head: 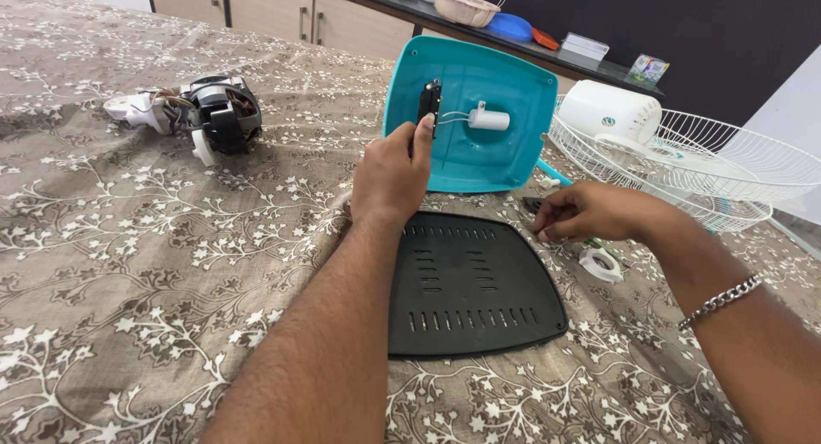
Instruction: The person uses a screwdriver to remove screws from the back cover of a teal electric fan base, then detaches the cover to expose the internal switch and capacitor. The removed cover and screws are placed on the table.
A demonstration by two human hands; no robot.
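Note:
A teal plastic fan base (505, 149) stands tilted on its edge, its hollow inside facing me. Inside it sit a black switch block (429, 102) and a white cylindrical capacitor (490, 119) joined by thin wires. My left hand (392, 172) grips the base's left side, thumb and fingers on the switch block. My right hand (583, 211) rests on the cloth to the right, fingertips pinched down on something small that I cannot make out. A black slotted bottom cover (470, 286) lies flat in front of the base, between my arms.
A fan motor (214, 110) with a white part lies far left on the floral cloth (128, 264). A white wire fan guard (710, 166) and white motor housing (609, 110) sit at right. A white ring (601, 263) lies by my right wrist. A counter with bowls runs behind.

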